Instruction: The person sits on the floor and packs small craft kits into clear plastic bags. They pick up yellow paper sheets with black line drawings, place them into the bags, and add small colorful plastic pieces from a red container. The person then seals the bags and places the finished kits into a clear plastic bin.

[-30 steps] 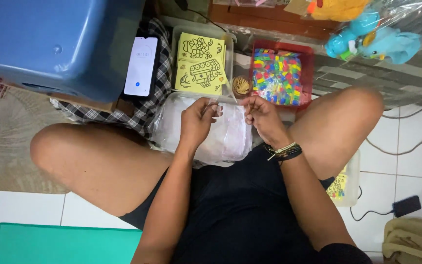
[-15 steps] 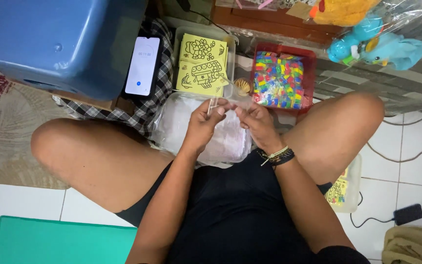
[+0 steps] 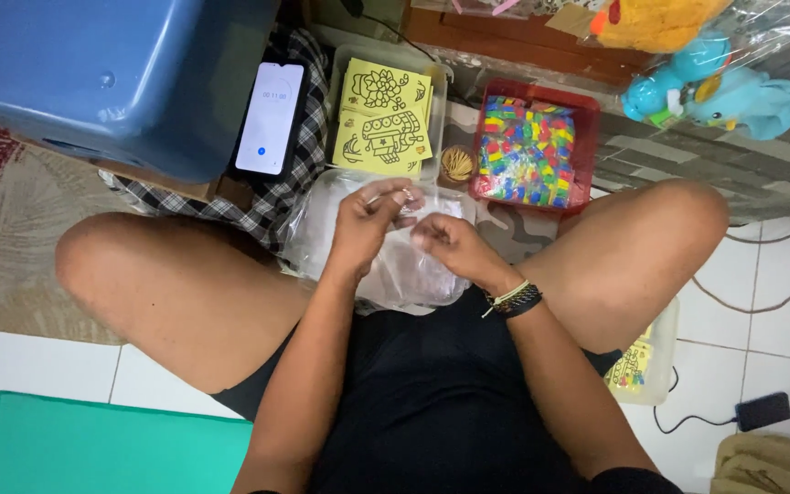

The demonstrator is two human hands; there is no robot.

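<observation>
Lying under both hands (image 3: 413,224): clear bags (image 3: 404,270).

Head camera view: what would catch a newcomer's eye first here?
Probably the red tray of bright multicoloured pieces at top centre, beside the yellow picture sheets in a clear container. Below them, the left hand and right hand meet over a clear plastic bag between the knees.

Hands (image 3: 413,224) over clear plastic bag (image 3: 395,265)
</observation>
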